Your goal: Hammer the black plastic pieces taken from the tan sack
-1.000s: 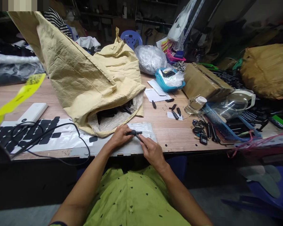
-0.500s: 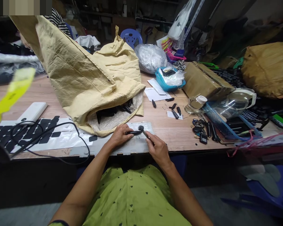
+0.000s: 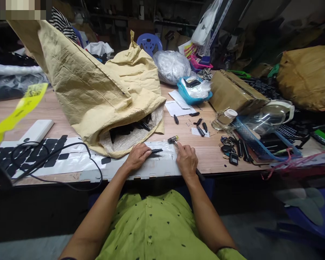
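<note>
My left hand (image 3: 138, 156) is closed on a slim black piece (image 3: 157, 150) that sticks out to the right, just over a grey-white board (image 3: 162, 168) at the table's front edge. A small mallet (image 3: 173, 139) with a black and yellowish head is in my right hand (image 3: 187, 159), fingers wrapped round its handle. The handle's dark end shows below my wrist. The mallet head lies apart from the black piece, up and to its right. A beige cloth sack (image 3: 108, 97) lies behind my left hand, its mouth open on several dark parts.
Several short black pieces (image 3: 200, 130) lie behind my right hand. Keys (image 3: 233, 159) and a blue basket (image 3: 271, 148) are to the right, a teal basket (image 3: 195, 94) and a cardboard box (image 3: 233, 92) behind. Black cables (image 3: 65, 150) and a sheet of black stickers (image 3: 52, 151) lie left.
My right hand has moved right and the mallet head has gone up and right, away from the black piece. My left hand stays nearly in place, still holding the piece.
</note>
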A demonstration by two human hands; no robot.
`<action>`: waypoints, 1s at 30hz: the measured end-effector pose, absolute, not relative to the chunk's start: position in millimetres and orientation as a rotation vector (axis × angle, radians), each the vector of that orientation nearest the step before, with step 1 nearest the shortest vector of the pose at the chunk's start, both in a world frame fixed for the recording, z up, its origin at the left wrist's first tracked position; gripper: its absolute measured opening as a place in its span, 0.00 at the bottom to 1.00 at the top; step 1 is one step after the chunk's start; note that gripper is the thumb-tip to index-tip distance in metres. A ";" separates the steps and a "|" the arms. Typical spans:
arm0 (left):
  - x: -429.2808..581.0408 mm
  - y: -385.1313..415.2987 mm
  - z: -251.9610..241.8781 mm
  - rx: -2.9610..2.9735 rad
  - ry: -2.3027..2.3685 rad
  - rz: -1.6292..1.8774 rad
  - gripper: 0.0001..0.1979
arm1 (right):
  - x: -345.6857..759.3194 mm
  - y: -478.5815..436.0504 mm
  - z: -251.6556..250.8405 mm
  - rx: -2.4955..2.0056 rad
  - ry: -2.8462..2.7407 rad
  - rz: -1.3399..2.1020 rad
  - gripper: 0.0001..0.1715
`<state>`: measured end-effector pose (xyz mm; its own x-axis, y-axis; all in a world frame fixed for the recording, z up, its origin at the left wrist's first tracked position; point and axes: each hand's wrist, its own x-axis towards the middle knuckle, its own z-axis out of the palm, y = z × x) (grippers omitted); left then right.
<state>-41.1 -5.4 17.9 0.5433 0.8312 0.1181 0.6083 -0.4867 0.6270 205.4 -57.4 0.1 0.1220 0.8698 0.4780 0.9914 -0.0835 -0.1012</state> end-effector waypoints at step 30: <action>-50.3 -100.6 53.6 1.820 1.012 -0.032 0.17 | 198.9 -58.0 -0.1 -2.061 -1.775 -0.381 0.23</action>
<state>-50.3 -100.6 53.6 0.6477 0.6194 -0.4437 0.6460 -0.1378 0.7508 198.9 -58.0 -0.1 0.1601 0.8792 0.4488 0.9859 -0.1202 -0.1162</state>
